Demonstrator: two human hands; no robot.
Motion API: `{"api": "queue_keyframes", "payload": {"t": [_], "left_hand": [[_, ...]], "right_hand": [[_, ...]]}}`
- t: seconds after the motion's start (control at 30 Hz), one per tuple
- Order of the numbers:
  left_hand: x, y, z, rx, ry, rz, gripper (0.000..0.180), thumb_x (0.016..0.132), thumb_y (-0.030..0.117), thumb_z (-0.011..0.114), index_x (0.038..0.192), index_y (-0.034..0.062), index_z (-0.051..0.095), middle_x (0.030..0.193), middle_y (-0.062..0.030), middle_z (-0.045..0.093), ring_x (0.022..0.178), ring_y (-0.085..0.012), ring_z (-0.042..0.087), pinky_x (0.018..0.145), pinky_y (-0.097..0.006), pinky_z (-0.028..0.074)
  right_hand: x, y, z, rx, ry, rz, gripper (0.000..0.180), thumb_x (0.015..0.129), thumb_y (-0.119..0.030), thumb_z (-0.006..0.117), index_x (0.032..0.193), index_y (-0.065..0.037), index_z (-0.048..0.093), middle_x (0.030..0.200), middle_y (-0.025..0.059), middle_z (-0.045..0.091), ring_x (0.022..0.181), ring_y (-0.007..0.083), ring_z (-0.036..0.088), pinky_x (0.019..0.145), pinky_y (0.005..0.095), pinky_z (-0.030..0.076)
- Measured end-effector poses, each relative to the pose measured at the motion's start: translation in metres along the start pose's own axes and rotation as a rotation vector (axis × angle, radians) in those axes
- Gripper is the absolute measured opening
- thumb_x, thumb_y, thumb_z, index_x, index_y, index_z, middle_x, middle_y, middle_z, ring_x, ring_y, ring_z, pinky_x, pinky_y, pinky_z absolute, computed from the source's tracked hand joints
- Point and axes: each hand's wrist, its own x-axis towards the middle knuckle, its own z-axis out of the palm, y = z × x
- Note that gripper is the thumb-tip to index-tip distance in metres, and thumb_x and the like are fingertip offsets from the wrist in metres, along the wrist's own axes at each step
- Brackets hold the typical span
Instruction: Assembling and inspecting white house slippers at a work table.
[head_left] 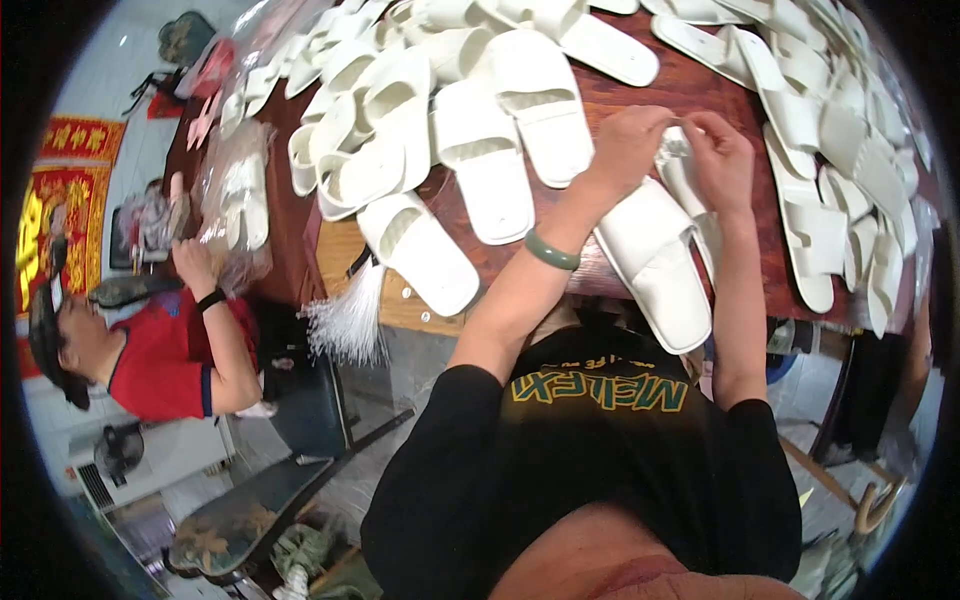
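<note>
My left hand (pixel 632 152), a green bangle on its wrist, and my right hand (pixel 722 160) meet above the table with fingertips pinched close together. Whatever is between them is too small to make out. Just below the fingers lies a white slipper (pixel 676 172), partly covered by my hands and by another white slipper (pixel 650 232). That nearer slipper slants toward me, one end past the table's front edge. Left of my left hand lie more white slippers, one (pixel 545 105) close to the wrist and another (pixel 482 160) farther left.
White slippers heap along the far side and at the right (pixel 805 215) of the dark red table (pixel 625 95). A bundle of white strings (pixel 350 312) hangs from its front left edge. At left sits a person in red (pixel 165 350) by a plastic bag of slippers (pixel 245 200).
</note>
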Motion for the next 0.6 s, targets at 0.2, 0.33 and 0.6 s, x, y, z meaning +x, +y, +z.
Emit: {"api": "queue_keyframes", "payload": {"t": [0.2,0.33,0.6], "left_hand": [[0.002,0.012,-0.003,-0.120,0.055,-0.087,0.015,0.089,0.006,0.054,0.097,-0.0032,0.064,0.079,-0.0029,0.062,0.070,-0.0076,0.053,0.062,-0.022,0.044],[0.003,0.014,0.001,-0.193,0.095,-0.104,0.016,0.090,0.008,0.054,0.097,-0.0025,0.064,0.071,0.0005,0.054,0.063,-0.0064,0.045,0.057,-0.021,0.037],[0.012,0.004,-0.023,-0.378,0.315,-0.210,0.016,0.092,0.009,0.050,0.098,-0.0026,0.058,0.066,0.0007,0.049,0.061,-0.0071,0.045,0.056,-0.020,0.035]], "right_hand": [[0.006,-0.003,-0.008,-0.178,0.047,0.061,0.015,0.082,-0.016,0.064,0.086,-0.002,0.066,0.071,0.0102,0.064,0.060,0.0144,0.059,0.057,0.0273,0.045],[0.004,-0.001,-0.006,-0.133,0.067,0.046,0.017,0.082,-0.018,0.063,0.088,-0.002,0.065,0.072,0.0130,0.065,0.062,0.0211,0.062,0.059,0.0303,0.047],[0.001,-0.006,-0.009,-0.324,0.134,-0.277,0.020,0.082,-0.017,0.064,0.097,-0.004,0.066,0.088,0.0146,0.065,0.078,0.0262,0.063,0.070,0.0339,0.049]]}}
